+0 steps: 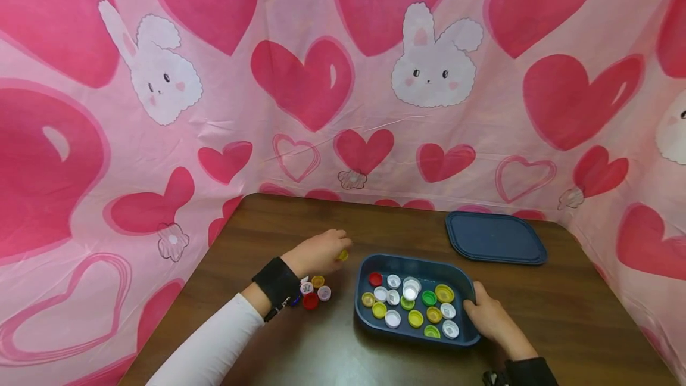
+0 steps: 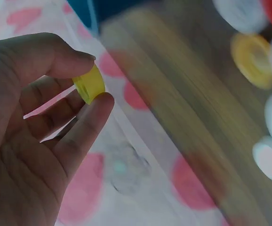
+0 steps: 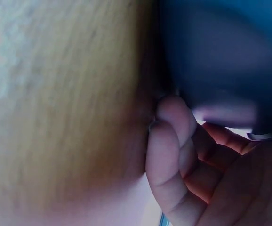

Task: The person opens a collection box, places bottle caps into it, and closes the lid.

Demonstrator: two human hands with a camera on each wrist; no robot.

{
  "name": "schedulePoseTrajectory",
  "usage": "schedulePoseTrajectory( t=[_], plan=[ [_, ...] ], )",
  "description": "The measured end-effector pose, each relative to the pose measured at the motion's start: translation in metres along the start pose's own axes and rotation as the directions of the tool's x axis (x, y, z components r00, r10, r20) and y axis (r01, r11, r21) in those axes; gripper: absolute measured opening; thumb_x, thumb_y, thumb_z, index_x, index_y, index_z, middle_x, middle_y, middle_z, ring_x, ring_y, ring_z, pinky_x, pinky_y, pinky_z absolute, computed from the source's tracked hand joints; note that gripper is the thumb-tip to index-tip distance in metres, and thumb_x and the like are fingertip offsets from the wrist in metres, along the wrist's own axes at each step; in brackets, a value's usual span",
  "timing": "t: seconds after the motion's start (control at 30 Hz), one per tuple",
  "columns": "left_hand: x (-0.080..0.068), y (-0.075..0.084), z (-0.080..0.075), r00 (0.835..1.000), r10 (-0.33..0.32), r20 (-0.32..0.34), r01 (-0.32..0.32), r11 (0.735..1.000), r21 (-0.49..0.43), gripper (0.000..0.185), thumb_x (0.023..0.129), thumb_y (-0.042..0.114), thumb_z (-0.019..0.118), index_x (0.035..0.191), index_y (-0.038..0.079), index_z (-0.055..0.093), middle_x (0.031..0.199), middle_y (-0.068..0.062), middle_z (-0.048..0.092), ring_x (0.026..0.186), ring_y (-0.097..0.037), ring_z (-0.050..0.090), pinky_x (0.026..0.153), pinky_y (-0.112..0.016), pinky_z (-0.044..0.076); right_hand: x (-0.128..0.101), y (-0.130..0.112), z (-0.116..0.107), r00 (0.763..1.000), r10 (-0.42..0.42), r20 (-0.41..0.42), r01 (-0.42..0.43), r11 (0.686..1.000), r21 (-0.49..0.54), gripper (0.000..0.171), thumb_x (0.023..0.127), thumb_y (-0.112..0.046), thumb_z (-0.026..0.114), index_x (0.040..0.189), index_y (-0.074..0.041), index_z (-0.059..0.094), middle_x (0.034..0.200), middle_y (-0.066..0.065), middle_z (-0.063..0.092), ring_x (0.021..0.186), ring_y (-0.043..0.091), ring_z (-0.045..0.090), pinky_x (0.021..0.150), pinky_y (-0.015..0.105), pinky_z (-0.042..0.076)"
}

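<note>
Now we are pinching a yellow cap (image 2: 90, 84) in our left hand (image 1: 317, 252), our right hand (image 1: 489, 314) gripping the tray (image 1: 414, 265); next, probably carrying it right over the rim.

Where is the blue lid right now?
In the head view, the blue lid lies flat on the wooden table, far right, just behind the blue tray.

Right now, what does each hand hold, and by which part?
The left hand pinches a yellow cap by its rim, between thumb and fingertip. The right hand grips the blue tray at its right edge.
</note>
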State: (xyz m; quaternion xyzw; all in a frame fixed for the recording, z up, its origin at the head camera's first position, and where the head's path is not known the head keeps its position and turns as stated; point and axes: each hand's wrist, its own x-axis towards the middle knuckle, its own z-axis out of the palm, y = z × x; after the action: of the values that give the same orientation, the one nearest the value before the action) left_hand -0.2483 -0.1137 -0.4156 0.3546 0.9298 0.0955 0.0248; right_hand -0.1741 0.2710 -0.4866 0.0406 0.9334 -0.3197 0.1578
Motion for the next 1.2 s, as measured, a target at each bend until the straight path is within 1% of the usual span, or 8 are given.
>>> schedulePoseTrajectory(
  t=[0.2,0.4,0.53,0.67,0.77,0.9,1.0,1.2],
  plan=[
    [0.016,0.036,0.005,0.992,0.102,0.075,-0.102,0.995,-0.006,0.031,0.086,0.014,0.079,0.117,0.014,0.072,0.107,0.000,0.063,0.099,-0.013,0.056,0.090,-0.023,0.054,0.002,0.001,0.002,1.000,0.002,0.001,-0.002,1.000,0.006,0.040,0.102,-0.017,0.044,0.133,0.006,0.034,0.124,0.037,0.057,0.100,0.036,0.062,0.080,0.049,0.052],
    [0.029,0.059,0.014,0.976,0.157,0.151,-0.163,0.986,0.025,0.034,0.088,0.020,0.079,0.121,0.016,0.071,0.110,0.002,0.064,0.100,-0.011,0.055,0.091,-0.020,0.053,0.002,0.000,0.002,1.000,0.002,0.008,-0.002,1.000,0.006,0.041,0.102,-0.017,0.044,0.134,0.007,0.034,0.124,0.037,0.056,0.100,0.036,0.062,0.081,0.049,0.052],
    [0.034,0.075,0.017,0.956,0.198,0.216,-0.211,0.977,0.041,0.036,0.090,0.023,0.077,0.125,0.016,0.070,0.112,0.003,0.064,0.100,-0.010,0.055,0.091,-0.021,0.052,0.001,-0.001,0.001,1.000,-0.004,0.004,0.004,1.000,0.002,0.041,0.102,-0.017,0.044,0.134,0.007,0.034,0.124,0.037,0.056,0.102,0.038,0.062,0.082,0.051,0.051],
    [0.038,0.089,0.021,0.925,0.274,0.261,-0.305,0.948,0.086,0.032,0.093,0.020,0.074,0.125,0.017,0.071,0.112,0.004,0.065,0.098,-0.008,0.056,0.092,-0.019,0.050,0.001,-0.001,0.001,1.000,0.003,0.007,-0.003,1.000,0.005,0.041,0.102,-0.017,0.044,0.135,0.007,0.034,0.125,0.037,0.056,0.102,0.038,0.062,0.083,0.052,0.051],
    [0.040,0.097,0.023,0.904,0.318,0.286,-0.355,0.931,0.087,0.032,0.092,0.020,0.076,0.124,0.018,0.072,0.111,0.005,0.066,0.096,-0.007,0.056,0.092,-0.017,0.048,0.002,0.000,0.000,1.000,0.011,0.012,-0.012,1.000,0.008,0.043,0.102,-0.017,0.044,0.136,0.007,0.033,0.125,0.037,0.055,0.101,0.037,0.062,0.083,0.051,0.051],
    [0.043,0.105,0.024,0.884,0.343,0.317,-0.373,0.927,0.036,0.034,0.090,0.021,0.077,0.123,0.019,0.072,0.109,0.006,0.066,0.092,-0.007,0.055,0.089,-0.016,0.048,0.002,0.000,0.000,1.000,0.015,0.011,-0.015,1.000,0.006,0.043,0.102,-0.017,0.044,0.136,0.007,0.032,0.125,0.036,0.056,0.101,0.037,0.062,0.082,0.051,0.052],
    [0.045,0.110,0.027,0.870,0.360,0.338,-0.389,0.921,0.022,0.033,0.091,0.021,0.076,0.123,0.021,0.072,0.107,0.008,0.065,0.090,-0.006,0.054,0.087,-0.015,0.048,0.001,0.001,-0.001,1.000,0.014,0.009,-0.014,1.000,0.007,0.042,0.102,-0.017,0.044,0.136,0.007,0.033,0.124,0.036,0.056,0.101,0.037,0.062,0.082,0.051,0.052],
    [0.049,0.114,0.034,0.851,0.366,0.377,-0.416,0.907,0.059,0.033,0.093,0.022,0.075,0.126,0.024,0.070,0.109,0.008,0.064,0.091,-0.004,0.053,0.085,-0.016,0.048,0.001,0.001,-0.001,1.000,0.025,0.016,-0.026,0.999,0.028,0.041,0.102,-0.017,0.044,0.135,0.005,0.034,0.124,0.035,0.057,0.099,0.034,0.063,0.078,0.046,0.053]
  ],
)
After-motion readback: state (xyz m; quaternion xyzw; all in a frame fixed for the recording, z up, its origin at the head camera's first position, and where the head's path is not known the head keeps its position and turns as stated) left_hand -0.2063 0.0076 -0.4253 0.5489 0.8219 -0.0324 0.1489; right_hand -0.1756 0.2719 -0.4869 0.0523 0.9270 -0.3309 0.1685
